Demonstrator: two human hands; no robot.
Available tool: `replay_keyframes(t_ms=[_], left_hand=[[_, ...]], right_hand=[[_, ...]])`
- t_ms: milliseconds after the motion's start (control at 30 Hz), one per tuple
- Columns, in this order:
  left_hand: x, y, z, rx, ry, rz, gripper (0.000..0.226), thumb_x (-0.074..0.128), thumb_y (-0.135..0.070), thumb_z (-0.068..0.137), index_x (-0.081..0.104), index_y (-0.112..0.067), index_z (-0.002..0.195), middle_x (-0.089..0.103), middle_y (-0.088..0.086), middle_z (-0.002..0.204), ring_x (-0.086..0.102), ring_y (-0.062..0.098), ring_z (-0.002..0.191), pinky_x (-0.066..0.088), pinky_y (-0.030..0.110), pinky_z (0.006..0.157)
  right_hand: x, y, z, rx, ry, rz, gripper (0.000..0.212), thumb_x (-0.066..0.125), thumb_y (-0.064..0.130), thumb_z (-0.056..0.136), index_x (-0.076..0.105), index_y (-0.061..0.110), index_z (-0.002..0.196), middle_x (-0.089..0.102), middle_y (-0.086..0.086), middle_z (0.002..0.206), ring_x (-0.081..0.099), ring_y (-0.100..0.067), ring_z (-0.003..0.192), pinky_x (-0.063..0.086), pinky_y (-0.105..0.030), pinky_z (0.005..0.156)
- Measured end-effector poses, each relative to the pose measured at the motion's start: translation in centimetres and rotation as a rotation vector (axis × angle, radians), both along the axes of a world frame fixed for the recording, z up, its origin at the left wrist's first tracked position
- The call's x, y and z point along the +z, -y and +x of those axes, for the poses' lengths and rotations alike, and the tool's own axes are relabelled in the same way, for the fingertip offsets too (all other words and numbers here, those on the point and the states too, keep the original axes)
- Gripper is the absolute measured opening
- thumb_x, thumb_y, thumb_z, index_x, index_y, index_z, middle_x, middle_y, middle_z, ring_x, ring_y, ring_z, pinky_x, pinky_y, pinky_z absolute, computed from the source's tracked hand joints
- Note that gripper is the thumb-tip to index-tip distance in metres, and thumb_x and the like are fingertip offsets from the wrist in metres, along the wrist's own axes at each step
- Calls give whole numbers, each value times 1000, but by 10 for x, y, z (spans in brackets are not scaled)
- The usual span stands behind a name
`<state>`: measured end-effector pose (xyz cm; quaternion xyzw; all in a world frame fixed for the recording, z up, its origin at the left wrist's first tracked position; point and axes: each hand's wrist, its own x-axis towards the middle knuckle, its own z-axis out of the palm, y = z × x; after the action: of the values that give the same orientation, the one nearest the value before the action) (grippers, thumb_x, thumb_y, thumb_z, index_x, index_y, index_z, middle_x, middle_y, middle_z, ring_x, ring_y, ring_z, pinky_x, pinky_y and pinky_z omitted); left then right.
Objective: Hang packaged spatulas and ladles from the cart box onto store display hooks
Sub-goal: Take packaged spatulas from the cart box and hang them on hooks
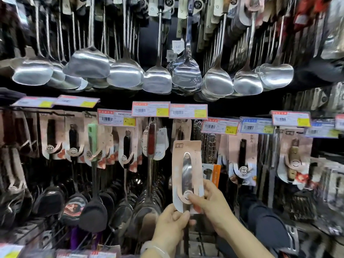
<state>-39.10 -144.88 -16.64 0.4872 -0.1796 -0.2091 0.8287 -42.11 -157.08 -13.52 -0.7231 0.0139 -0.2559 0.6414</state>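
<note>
A store display wall [230,107] of hooks is filling the view ahead of both hands. Well above the hands, a row of steel spatulas and ladles [122,71] is hanging by long handles, their shiny heads crowding side by side. Just above the hands, a line of price tags [150,108] is sitting at the hook ends, pink, white and blue with yellow patches. Below the tags, carded utensils [128,146] are hanging in pale pink packaging to the left and right of the hands. To the left of the left hand, dark spatula heads [93,215] and steel ladle bowls [145,213] are dangling low. Details are blurring toward the far right.
</note>
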Motion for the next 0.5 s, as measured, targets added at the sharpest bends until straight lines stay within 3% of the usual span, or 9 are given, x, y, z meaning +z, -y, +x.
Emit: replay_keyframes(t_ms=[100,167,267,367,500], left_hand=[[9,0,2,1,47,33,25,49,7,89,59,-4,110,72,9,72,64,18,60,53,35,77],[18,0,5,-4,92,28,26,48,5,90,60,-5,110,72,10,81,63,17,64,54,31,74],[32,0,11,4,161,31,23,47,3,91,60,-5,109,71,3,72,64,12,63,56,22,65],[44,-1,17,1,198,48,21,47,2,92,61,-5,105,70,-2,65,64,10,61,55,21,63],[52,-6,25,-8,227,60,22,48,1,92,63,-10,104,74,4,80,66,12,67,57,28,76]], right_hand=[[9,0,3,-41,34,-16,31,73,12,77,59,23,102,71,-10,96,67,-30,88,55,-48,78],[18,-2,6,-51,57,-10,30,73,12,77,58,23,101,69,-12,99,66,-33,91,55,-50,79],[33,-4,12,-41,81,-4,27,72,13,79,57,25,98,68,-11,97,63,-29,80,51,-41,69],[41,-7,19,-43,101,14,26,71,14,80,55,27,97,67,-14,98,60,-31,80,48,-43,70],[48,-13,25,-81,153,8,25,69,10,81,55,26,94,66,-3,85,60,-20,74,50,-35,65]])
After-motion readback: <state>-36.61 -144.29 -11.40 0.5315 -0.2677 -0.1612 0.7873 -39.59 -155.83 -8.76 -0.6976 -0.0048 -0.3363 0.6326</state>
